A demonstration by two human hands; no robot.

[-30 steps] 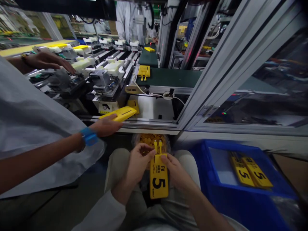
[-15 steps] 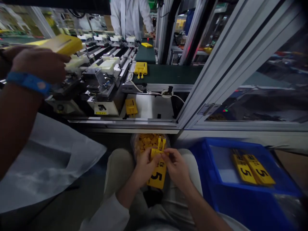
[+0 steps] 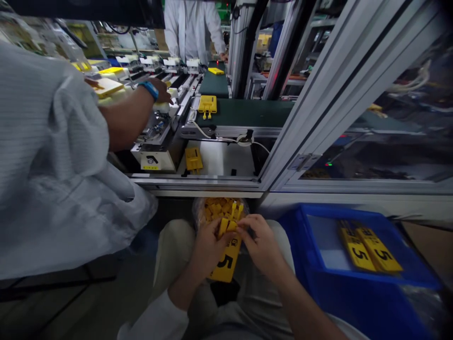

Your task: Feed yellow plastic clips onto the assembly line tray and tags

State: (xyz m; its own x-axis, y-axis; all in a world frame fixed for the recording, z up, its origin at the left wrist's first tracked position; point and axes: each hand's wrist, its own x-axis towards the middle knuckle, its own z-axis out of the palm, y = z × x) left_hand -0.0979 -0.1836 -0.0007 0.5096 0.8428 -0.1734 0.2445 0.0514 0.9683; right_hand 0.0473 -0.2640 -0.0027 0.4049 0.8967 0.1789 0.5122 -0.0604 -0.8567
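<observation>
Between my knees, a yellow power bank [image 3: 226,264] marked with a black 5 is tilted, its two short cables with plugs [image 3: 237,209] sticking up at the top. My left hand [image 3: 209,241] is closed around its upper left part, with small yellow pieces [image 3: 226,226] at the fingertips. My right hand [image 3: 260,238] pinches at the upper right edge, by the base of the cables. Just beyond both hands is a clear bag of small yellow pieces [image 3: 216,208].
A blue bin [image 3: 307,236] at right holds two yellow power banks [image 3: 378,250]. Ahead, a green conveyor [image 3: 255,112] carries a yellow power bank [image 3: 207,105]; another [image 3: 193,159] lies on the shelf below. A co-worker's arm [image 3: 127,111] reaches over fixtures at left.
The power bank in my hands has tilted, its lower end shifting left. The co-worker at left has leaned in, one arm now stretched further right over the fixtures.
</observation>
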